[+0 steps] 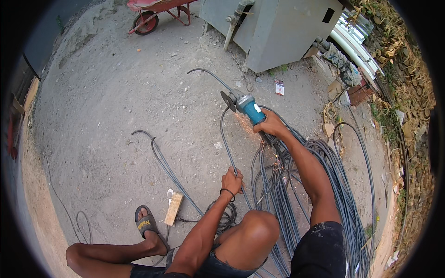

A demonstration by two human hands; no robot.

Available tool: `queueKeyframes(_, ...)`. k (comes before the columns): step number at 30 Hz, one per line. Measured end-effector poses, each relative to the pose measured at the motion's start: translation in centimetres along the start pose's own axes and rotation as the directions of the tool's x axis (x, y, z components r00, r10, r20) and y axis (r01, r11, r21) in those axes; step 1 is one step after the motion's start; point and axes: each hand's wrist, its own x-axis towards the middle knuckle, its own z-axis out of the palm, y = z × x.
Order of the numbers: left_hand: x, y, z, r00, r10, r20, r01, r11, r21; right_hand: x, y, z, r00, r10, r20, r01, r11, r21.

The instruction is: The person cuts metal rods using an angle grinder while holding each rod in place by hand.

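Note:
My right hand (270, 123) grips a teal angle grinder (251, 108) by its body. The grinder's dark disc (227, 101) meets a bent grey steel rod (224, 134), and orange sparks (245, 122) spray below it. Lower on that same rod, my left hand (231, 181) has its fingers wrapped round it. A large looped bundle of similar rods (339, 180) lies on the ground beside and under my right arm. Two loose bent rods (163, 161) lie left of my left hand.
A small wooden block (174, 208) sits near my sandaled foot (146, 219). At the top are a red wheelbarrow (156, 7) and a grey metal box (273, 37) with pipes. White pipes (354, 48), rubble and dry leaves (390, 46) line the right edge. Thin cable (80, 217) lies at left.

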Motion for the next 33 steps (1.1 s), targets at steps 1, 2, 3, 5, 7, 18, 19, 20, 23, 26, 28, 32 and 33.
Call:
queueKeyframes(1, 0.01, 0.0, -0.03, 1.0, 0.002, -0.001, -0.002, 1.0, 0.003, 0.02, -0.05, -0.06, 1.0, 0.01, 0.017, -0.01, 1.0, 0.003)
queueKeyframes(2, -0.02, 0.04, -0.09, 1.0, 0.001, -0.002, -0.001, 1.0, 0.003, -0.02, -0.22, -0.11, 0.999, 0.02, 0.035, -0.02, 1.0, 0.006)
queueKeyframes(3, -0.05, 0.07, -0.16, 1.0, -0.013, -0.003, 0.013, 1.0, 0.009, -0.1, -0.37, -0.13, 0.999, 0.019, 0.036, -0.019, 1.0, 0.006)
queueKeyframes(5, -0.06, 0.1, -0.18, 1.0, -0.027, -0.003, 0.027, 1.0, 0.015, -0.23, -0.41, -0.18, 1.0, 0.012, 0.026, -0.012, 1.0, 0.008)
queueKeyframes(7, -0.02, 0.08, -0.11, 1.0, -0.031, 0.001, 0.031, 0.999, 0.009, -0.18, -0.29, -0.13, 1.0, 0.006, 0.017, -0.006, 1.0, -0.001)
queueKeyframes(18, -0.02, 0.12, 0.01, 1.0, -0.013, -0.011, 0.013, 1.0, -0.006, 0.07, -0.02, 0.04, 1.0, -0.003, 0.016, 0.003, 1.0, -0.006)
queueKeyframes(19, -0.08, 0.22, 0.03, 1.0, -0.019, -0.008, 0.019, 1.0, -0.006, 0.05, 0.04, 0.01, 1.0, -0.002, 0.014, 0.002, 1.0, -0.008)
queueKeyframes(20, -0.12, 0.28, 0.01, 1.0, -0.019, -0.008, 0.019, 1.0, -0.007, 0.03, 0.03, 0.02, 1.0, -0.002, 0.013, 0.002, 1.0, -0.009)
queueKeyframes(23, -0.18, 0.36, -0.08, 0.999, -0.041, -0.004, 0.041, 0.999, 0.007, 0.0, -0.11, -0.02, 1.0, -0.009, 0.018, 0.009, 1.0, 0.001)
queueKeyframes(26, -0.08, 0.21, -0.17, 0.999, -0.036, -0.005, 0.036, 0.999, 0.005, -0.13, -0.31, 0.03, 1.0, 0.008, 0.016, -0.008, 1.0, 0.0)
queueKeyframes(28, 0.01, 0.06, -0.14, 1.0, -0.028, -0.006, 0.028, 1.0, 0.001, -0.12, -0.31, 0.02, 1.0, 0.002, 0.011, -0.002, 1.0, 0.0)
queueKeyframes(32, -0.11, 0.29, -0.09, 1.0, -0.027, -0.002, 0.027, 1.0, 0.001, 0.02, 0.0, -0.01, 1.0, -0.004, 0.013, 0.004, 1.0, -0.016)
queueKeyframes(33, -0.1, 0.34, -0.08, 0.999, -0.033, 0.002, 0.033, 0.999, 0.003, 0.04, 0.12, 0.02, 1.0, -0.004, 0.012, 0.004, 1.0, -0.016)
